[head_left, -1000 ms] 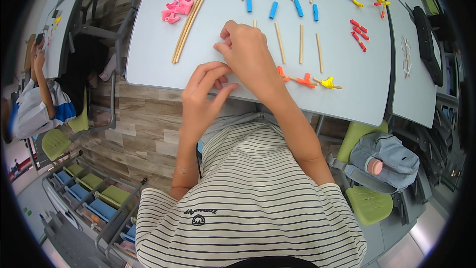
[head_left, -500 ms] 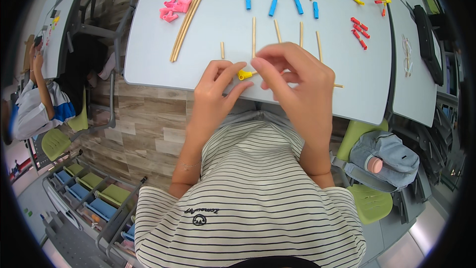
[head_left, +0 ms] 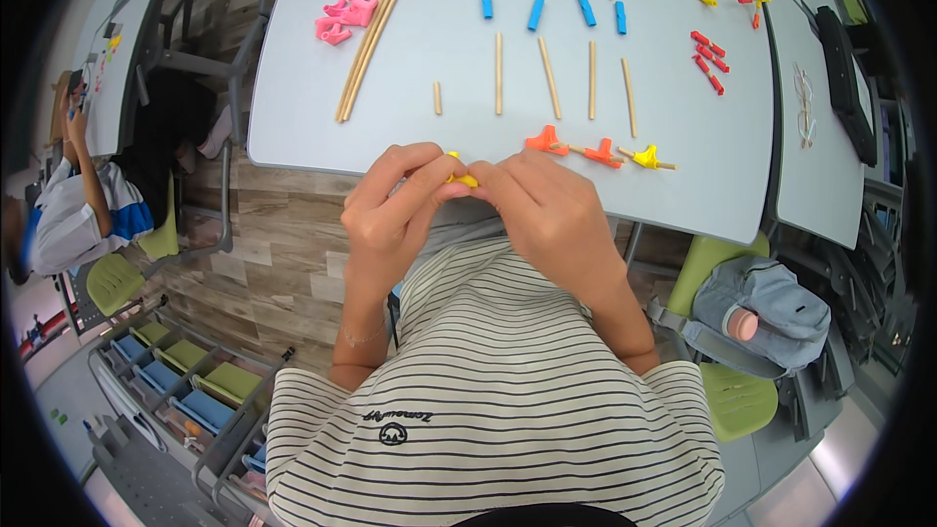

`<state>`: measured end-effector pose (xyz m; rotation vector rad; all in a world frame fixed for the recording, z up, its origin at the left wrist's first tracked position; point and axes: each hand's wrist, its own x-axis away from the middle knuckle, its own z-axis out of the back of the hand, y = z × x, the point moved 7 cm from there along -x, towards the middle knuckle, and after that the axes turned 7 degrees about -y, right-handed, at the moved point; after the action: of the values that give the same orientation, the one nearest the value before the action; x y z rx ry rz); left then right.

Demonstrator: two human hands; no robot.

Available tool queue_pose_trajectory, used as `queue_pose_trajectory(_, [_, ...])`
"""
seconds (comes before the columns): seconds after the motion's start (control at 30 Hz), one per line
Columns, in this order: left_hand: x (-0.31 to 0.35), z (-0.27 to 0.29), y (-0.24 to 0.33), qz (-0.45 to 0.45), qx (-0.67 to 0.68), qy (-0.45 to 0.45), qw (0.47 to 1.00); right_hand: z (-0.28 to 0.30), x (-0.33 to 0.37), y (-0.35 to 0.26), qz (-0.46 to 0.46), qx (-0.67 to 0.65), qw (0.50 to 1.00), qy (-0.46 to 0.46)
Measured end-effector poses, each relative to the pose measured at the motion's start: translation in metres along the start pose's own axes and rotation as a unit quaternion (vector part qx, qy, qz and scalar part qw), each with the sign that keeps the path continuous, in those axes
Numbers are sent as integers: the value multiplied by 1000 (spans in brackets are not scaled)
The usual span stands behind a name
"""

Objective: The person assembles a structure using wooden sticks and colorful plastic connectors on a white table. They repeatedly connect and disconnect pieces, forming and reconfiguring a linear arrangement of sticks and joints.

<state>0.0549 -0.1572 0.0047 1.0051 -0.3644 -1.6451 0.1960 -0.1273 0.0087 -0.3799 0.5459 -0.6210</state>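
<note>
Yellow connector piece (head_left: 463,179) sits pinched between both hands at frame centre, just over the near edge of the grey table (head_left: 429,112). Left hand (head_left: 390,215): fingers curled in tight, thumb and forefinger tips closed on the left side of the piece. Right hand (head_left: 551,210): likewise curled, fingertips meeting the piece from the right; most of the piece is hidden by the fingers, only a small yellow bit shows. Can't tell whether a stick is fitted into it. Both hands are touching each other at the fingertips, forearms coming up from the striped shirt (head_left: 498,400) in the lower half.

Just right of the right hand, on the table: a short chain of wooden sticks joined by two orange connectors (head_left: 547,141) and one yellow connector (head_left: 645,156).

Further up, mid-frame: row of loose wooden sticks (head_left: 547,78) lying roughly parallel, apart from each other. Above them, four blue tube pieces (head_left: 535,13) in a row.

Upper left: bundle of long wooden sticks (head_left: 371,39) lying diagonal, pink connectors (head_left: 344,18) heaped just beside it.

Upper right: small red pieces (head_left: 708,51) scattered together.

Far left edge: another person seated at a separate table, hand raised.

Lower right: grey backpack (head_left: 771,307) on a green chair (head_left: 737,400).
</note>
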Motion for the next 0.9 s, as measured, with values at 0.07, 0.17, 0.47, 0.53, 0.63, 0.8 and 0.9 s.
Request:
queue_pose_trajectory(0.07, [0,3,0,12,8,-6,1000,-6,3,-4,7,13,1000,1])
queue_pose_trajectory(0.17, [-1,7,0,21,36,-16,999,-8,5,-14,28,-1,998,50])
queue_pose_trajectory(0.47, [-3,21,35,-36,-23,-5,999,-5,15,-2,-40,-211,976,43])
queue_pose_trajectory(0.53, [-2,27,47,-57,-30,3,998,-4,13,3,-159,-394,903,-63])
queue_pose_trajectory(0.63, [-1,32,64,-118,-57,19,991,-21,25,6,-262,-622,712,-193])
queue_pose_trajectory(0.8, [3,68,42,-49,-64,148,986,21,16,-8,-88,-258,962,-16])
queue_pose_trajectory(0.9, [3,111,27,28,-184,213,959,35,23,0,-32,-127,989,74])
